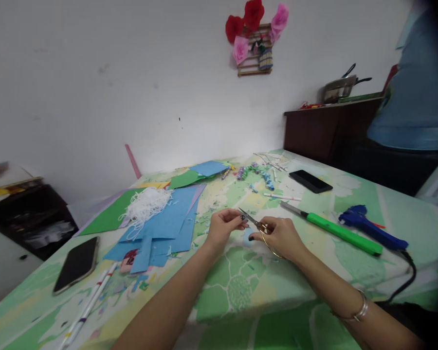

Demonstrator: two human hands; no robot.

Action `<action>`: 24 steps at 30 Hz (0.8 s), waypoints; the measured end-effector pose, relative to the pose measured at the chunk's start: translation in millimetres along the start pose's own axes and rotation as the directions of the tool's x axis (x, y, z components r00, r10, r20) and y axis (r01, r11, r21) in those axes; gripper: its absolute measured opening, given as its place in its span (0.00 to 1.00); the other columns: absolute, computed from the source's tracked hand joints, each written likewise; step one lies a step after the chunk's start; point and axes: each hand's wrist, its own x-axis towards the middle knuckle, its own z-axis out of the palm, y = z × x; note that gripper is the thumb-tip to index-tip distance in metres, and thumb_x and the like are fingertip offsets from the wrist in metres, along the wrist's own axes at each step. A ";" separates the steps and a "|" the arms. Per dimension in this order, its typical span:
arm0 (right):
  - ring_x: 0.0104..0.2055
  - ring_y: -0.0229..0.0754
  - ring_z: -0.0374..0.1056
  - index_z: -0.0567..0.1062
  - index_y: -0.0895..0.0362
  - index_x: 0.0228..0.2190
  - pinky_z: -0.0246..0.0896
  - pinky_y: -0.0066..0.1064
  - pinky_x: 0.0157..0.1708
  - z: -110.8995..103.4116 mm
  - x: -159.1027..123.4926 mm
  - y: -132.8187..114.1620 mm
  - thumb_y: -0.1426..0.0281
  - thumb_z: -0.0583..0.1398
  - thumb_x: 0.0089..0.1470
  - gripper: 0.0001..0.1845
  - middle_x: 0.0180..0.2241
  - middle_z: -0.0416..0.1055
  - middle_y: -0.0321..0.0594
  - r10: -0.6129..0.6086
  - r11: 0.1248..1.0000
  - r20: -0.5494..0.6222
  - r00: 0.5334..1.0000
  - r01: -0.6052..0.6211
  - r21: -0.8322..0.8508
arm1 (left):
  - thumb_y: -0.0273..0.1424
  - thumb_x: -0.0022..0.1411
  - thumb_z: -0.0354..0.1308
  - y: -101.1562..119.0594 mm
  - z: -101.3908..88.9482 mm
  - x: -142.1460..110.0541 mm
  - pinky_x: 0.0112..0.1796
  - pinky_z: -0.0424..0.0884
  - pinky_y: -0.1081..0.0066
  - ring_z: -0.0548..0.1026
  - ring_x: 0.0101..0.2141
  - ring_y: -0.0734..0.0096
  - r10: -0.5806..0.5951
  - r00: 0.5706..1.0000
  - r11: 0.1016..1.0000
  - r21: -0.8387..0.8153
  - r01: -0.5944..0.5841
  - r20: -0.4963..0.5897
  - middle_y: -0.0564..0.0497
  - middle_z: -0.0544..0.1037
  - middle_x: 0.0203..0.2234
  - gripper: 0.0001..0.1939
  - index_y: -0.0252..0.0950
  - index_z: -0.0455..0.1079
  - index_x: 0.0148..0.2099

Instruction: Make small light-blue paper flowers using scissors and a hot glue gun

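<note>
My right hand (282,237) grips a small pair of scissors (251,219) by its gold-coloured handles. The blades point up and to the left, towards my left hand (223,226). My left hand is pinched closed beside the blade tips, and what is between its fingers is too small to make out. Tiny paper scraps (204,219) lie scattered on the table just left of my hands. To the right of my right hand lies a green utility knife (341,234) with its blade out.
A blue glue gun (372,227) with a cord and a black phone (310,181) lie right. Blue foam sheets (168,214) bear white string (148,206). Another phone (76,265) and white sticks (89,301) lie left. Curled paper pieces (253,170) lie behind. A person (416,87) stands right.
</note>
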 end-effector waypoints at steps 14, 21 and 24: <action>0.18 0.33 0.55 0.72 0.56 0.18 0.44 0.24 0.20 -0.3 -0.8 0.1 0.52 0.62 0.37 0.19 0.14 0.64 0.32 0.028 1.000 0.007 1.000 -0.028 0.015 | 0.28 0.45 0.63 -3.7 -4.9 5.1 0.28 0.71 0.73 0.76 0.24 0.69 0.047 0.998 0.999 -0.012 -0.047 -0.034 0.47 0.77 0.21 0.09 0.29 0.70 0.31; 0.18 0.33 0.54 0.72 0.56 0.16 0.43 0.25 0.19 0.9 -0.5 2.1 0.52 0.62 0.37 0.19 0.13 0.64 0.32 0.030 0.999 -0.015 0.999 -0.031 -0.039 | 0.28 0.45 0.63 -5.1 -5.7 5.9 0.28 0.71 0.73 0.76 0.24 0.68 0.041 0.998 0.999 -0.027 -0.042 -0.040 0.48 0.77 0.21 0.10 0.29 0.70 0.31; 0.18 0.33 0.55 0.73 0.56 0.17 0.43 0.25 0.19 0.5 0.3 1.8 0.52 0.61 0.38 0.19 0.13 0.64 0.33 0.041 0.998 -0.015 0.999 -0.041 -0.036 | 0.29 0.45 0.63 -4.9 -6.2 6.4 0.28 0.71 0.73 0.76 0.25 0.68 0.041 0.999 0.999 -0.010 -0.041 -0.033 0.47 0.77 0.21 0.10 0.29 0.70 0.31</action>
